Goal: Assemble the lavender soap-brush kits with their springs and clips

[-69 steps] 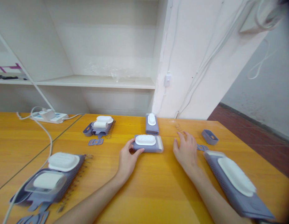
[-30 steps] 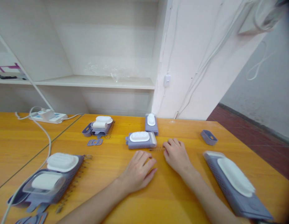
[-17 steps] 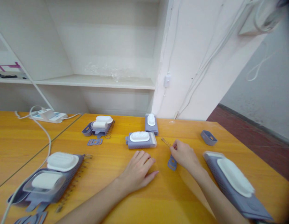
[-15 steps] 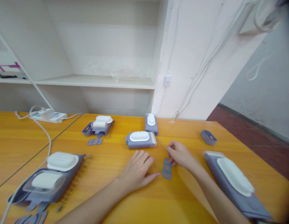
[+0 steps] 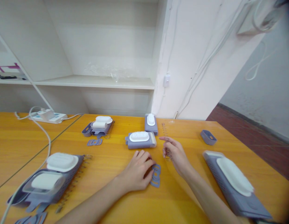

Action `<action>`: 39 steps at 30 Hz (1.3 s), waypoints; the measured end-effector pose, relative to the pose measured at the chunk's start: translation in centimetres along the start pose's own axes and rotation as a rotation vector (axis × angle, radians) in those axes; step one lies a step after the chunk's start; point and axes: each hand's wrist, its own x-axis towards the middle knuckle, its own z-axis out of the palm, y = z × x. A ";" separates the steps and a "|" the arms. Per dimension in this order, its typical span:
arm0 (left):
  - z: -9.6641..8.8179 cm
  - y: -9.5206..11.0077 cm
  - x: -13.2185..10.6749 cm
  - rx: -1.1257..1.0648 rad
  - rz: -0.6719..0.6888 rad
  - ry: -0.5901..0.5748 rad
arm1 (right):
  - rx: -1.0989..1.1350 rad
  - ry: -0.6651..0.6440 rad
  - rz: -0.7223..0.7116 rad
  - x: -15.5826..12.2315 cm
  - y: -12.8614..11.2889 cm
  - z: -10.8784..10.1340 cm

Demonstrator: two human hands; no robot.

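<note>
My left hand rests on the wooden table with its fingers curled onto a flat purple plastic piece that has round cut-outs. My right hand is just to the right, fingers pinched on a thin metal coil spring that rises from the hand toward the wall. Right behind both hands lies a purple box with a white bristled top. A second, smaller one sits behind it.
A long purple tray with a white lid lies at the right, and a small purple cup sits behind it. Stacks of purple and white parts sit at the left. A power strip and its cable cross the far left.
My right hand brought a spring and the flat purple piece to the middle. The flat piece now lies under my left fingers, and the spring has swung to point away from me.
</note>
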 end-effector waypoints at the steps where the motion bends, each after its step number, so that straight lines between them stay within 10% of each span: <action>1: 0.0 0.0 0.0 0.000 -0.014 0.000 | 0.024 0.001 0.003 -0.1 0.0 0.3; 15: 0.5 -0.2 0.1 -0.094 -0.079 0.049 | -0.036 0.047 -0.057 -0.3 2.1 0.9; 25: 2.2 -2.7 0.7 -0.729 -0.338 0.203 | -0.006 0.053 -0.150 -0.3 3.7 1.2; 39: 1.9 -3.6 1.1 -1.119 -0.435 0.274 | -0.590 0.020 -0.755 -1.4 4.5 1.2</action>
